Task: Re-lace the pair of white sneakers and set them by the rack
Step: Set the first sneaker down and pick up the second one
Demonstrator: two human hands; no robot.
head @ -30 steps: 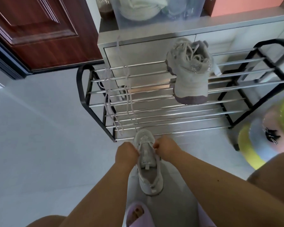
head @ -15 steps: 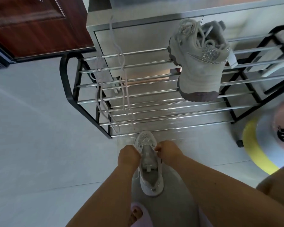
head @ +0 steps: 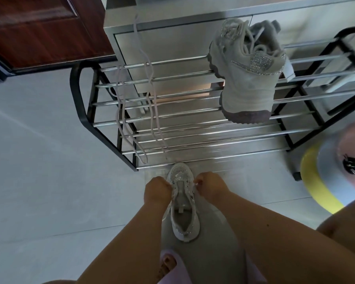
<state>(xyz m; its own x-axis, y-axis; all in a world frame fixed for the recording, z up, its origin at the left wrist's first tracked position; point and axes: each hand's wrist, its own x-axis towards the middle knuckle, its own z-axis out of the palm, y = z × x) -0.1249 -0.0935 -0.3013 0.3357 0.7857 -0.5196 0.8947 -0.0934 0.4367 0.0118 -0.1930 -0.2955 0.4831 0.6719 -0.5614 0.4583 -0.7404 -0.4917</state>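
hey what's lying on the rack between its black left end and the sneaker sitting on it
In the head view, loose white laces drape over the chrome rails of the metal shoe rack, between its black end frame and the white chunky-soled sneaker. Otherwise bare rails.

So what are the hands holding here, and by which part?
Both grip the white sneaker on the floor at its eyelet edges near the toe: left hand on its left side, right hand on its right. Whether a lace is pinched cannot be told.

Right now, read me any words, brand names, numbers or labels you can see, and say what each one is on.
None can be read.
Sneaker on the rack: rhinestone panel, no lettering.
Sneaker on the floor: no legible mark.
Pastel object at right: dark mark, too blurred to read.
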